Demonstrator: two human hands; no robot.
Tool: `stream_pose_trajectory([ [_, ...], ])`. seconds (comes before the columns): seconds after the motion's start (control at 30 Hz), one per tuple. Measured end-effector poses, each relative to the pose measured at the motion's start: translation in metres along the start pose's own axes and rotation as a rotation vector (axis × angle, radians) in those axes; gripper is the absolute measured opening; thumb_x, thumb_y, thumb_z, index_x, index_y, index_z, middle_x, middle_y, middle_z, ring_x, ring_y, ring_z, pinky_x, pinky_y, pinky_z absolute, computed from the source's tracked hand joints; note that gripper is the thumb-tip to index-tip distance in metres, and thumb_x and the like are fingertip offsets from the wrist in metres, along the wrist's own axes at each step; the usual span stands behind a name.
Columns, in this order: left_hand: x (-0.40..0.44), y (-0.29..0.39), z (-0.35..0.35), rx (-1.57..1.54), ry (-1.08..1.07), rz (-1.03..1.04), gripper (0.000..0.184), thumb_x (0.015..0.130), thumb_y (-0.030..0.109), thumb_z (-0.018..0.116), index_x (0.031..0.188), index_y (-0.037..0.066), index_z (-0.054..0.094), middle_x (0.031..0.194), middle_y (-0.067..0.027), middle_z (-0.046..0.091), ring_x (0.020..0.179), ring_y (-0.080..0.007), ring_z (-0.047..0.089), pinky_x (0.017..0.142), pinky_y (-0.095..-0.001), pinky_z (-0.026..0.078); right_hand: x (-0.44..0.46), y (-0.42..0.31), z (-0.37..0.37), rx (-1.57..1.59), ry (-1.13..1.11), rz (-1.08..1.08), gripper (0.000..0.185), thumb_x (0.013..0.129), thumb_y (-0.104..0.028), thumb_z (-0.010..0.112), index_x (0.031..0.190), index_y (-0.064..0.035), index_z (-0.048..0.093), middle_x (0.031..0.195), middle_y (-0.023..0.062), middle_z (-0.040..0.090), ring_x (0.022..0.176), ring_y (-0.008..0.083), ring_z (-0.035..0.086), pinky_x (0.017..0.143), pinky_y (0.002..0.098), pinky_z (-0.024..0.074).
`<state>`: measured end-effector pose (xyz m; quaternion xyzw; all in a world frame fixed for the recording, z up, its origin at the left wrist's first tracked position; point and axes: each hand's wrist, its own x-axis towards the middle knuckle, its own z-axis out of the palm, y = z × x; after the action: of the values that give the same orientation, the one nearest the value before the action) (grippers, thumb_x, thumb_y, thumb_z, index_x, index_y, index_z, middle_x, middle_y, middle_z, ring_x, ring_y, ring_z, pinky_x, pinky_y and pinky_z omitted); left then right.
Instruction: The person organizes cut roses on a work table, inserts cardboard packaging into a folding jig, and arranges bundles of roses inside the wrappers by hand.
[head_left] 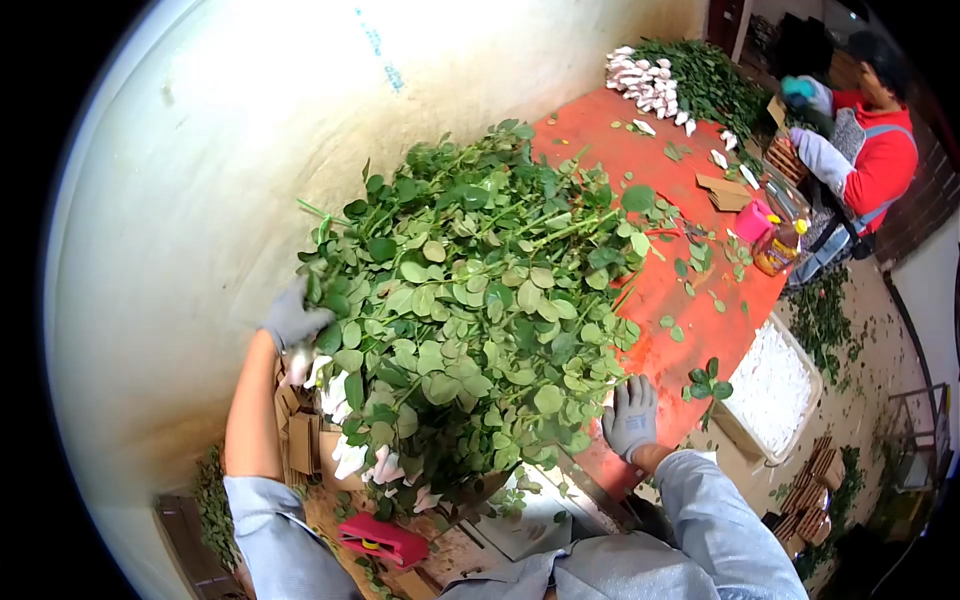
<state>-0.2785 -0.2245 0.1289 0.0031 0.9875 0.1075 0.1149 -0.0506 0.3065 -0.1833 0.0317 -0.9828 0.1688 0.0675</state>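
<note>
Grip: my left hand [297, 318] is at the pile's left edge, thumb towards the leaves; cannot tell whether it is clamped on a stem. My right hand [631, 415] lies palm down, fingers extended, holding nothing visible, beside the pile's lower right edge.

Position: leafy rose stems [470, 300] heaped mid-frame; white-wrapped heads [349, 457] at lower left.

Step (judged): handling the heap from both sides. Lifting stems would call for a closed grip clear of the wrapped heads.

Containers: 1 cream tub [818, 385], right of frame, filled with white material [768, 380]; 1 yellow-capped bottle [777, 250], upper right, brownish contents; 1 pink container [753, 220] beside it, contents unclear.
</note>
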Motion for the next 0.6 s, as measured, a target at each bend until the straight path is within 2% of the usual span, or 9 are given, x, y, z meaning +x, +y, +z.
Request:
stream_pose_trajectory([
  [0.1,-0.002,0.007,0.06,0.058,0.037,0.222,0.12,0.064,0.054,0.09,0.158,0.009,0.031,0.158,-0.0322,0.033,0.144,-0.0468,0.037,0.12,-0.0479,0.032,0.0,0.0,0.002,-0.007,-0.015,0.013,0.061,0.089,-0.029,0.061,0.139,0.0011,0.045,0.15,0.0281,0.034,0.14,0.0512,0.029,0.115,0.0633,0.023],
  [0.13,-0.013,0.047,0.063,0.245,-0.019,0.116,0.123,0.063,0.045,0.089,0.16,0.007,0.023,0.158,-0.0322,0.032,0.143,-0.0505,0.035,0.12,-0.0497,0.032,-0.001,0.004,0.007,-0.009,0.003,-0.005,0.061,0.089,-0.03,0.061,0.139,0.0011,0.045,0.15,0.0279,0.033,0.141,0.0513,0.028,0.115,0.0633,0.0229],
  [0.17,-0.014,0.059,0.076,0.351,0.041,0.093,0.122,0.063,0.038,0.088,0.161,0.011,0.02,0.159,-0.0293,0.031,0.14,-0.0502,0.038,0.118,-0.0499,0.034,-0.002,0.005,0.007,-0.015,-0.001,-0.009,0.061,0.089,-0.03,0.061,0.139,0.0011,0.045,0.15,0.0279,0.033,0.141,0.0513,0.028,0.115,0.0633,0.0229],
  [0.27,-0.002,0.074,0.102,0.519,0.105,-0.013,0.125,0.06,0.04,0.089,0.161,0.013,0.021,0.16,-0.0246,0.029,0.141,-0.0472,0.037,0.114,-0.0558,0.036,-0.001,0.002,0.006,-0.028,0.007,-0.003,0.06,0.089,-0.031,0.06,0.138,0.001,0.046,0.15,0.0279,0.033,0.141,0.0512,0.028,0.116,0.0629,0.0225],
  [0.33,0.01,0.069,0.106,0.4,0.214,-0.085,0.116,0.063,0.032,0.086,0.16,0.014,0.024,0.159,-0.0204,0.033,0.135,-0.0432,0.044,0.109,-0.0532,0.04,-0.002,0.005,0.008,-0.03,0.005,-0.002,0.06,0.089,-0.031,0.06,0.138,0.0012,0.046,0.15,0.0281,0.033,0.141,0.0513,0.028,0.116,0.0628,0.0222],
  [0.37,0.022,0.055,0.106,0.375,0.286,-0.085,0.104,0.068,0.027,0.083,0.157,0.013,0.03,0.155,-0.0196,0.038,0.124,-0.0413,0.053,0.104,-0.0504,0.045,-0.002,0.005,0.009,-0.029,-0.001,-0.002,0.06,0.09,-0.031,0.06,0.138,0.0014,0.047,0.15,0.0283,0.033,0.141,0.0513,0.028,0.116,0.0627,0.022],
  [0.43,0.047,0.029,0.096,0.225,0.432,-0.127,0.088,0.072,0.024,0.079,0.151,0.009,0.041,0.147,-0.0228,0.05,0.119,-0.0417,0.059,0.101,-0.0466,0.049,-0.001,0.002,0.005,-0.029,-0.019,0.012,0.06,0.09,-0.032,0.06,0.138,0.0018,0.047,0.151,0.0285,0.034,0.142,0.0512,0.028,0.117,0.0626,0.0217],
  [0.5,0.076,-0.002,0.075,0.019,0.475,-0.28,0.078,0.075,0.026,0.077,0.145,0.006,0.049,0.134,-0.0245,0.062,0.117,-0.0416,0.063,0.1,-0.0461,0.051,-0.001,0.001,0.004,-0.032,-0.042,0.024,0.06,0.09,-0.032,0.059,0.138,0.0021,0.047,0.151,0.0287,0.034,0.142,0.0512,0.028,0.117,0.0625,0.0215],
  [0.6,0.106,-0.029,0.058,0.024,0.541,-0.36,0.074,0.079,0.029,0.075,0.145,0.01,0.051,0.13,-0.0238,0.065,0.119,-0.0402,0.063,0.1,-0.047,0.051,0.0,0.002,0.005,-0.047,-0.036,0.021,0.062,0.09,-0.033,0.061,0.139,0.0025,0.047,0.151,0.0288,0.034,0.142,0.051,0.029,0.117,0.0623,0.0224],
])
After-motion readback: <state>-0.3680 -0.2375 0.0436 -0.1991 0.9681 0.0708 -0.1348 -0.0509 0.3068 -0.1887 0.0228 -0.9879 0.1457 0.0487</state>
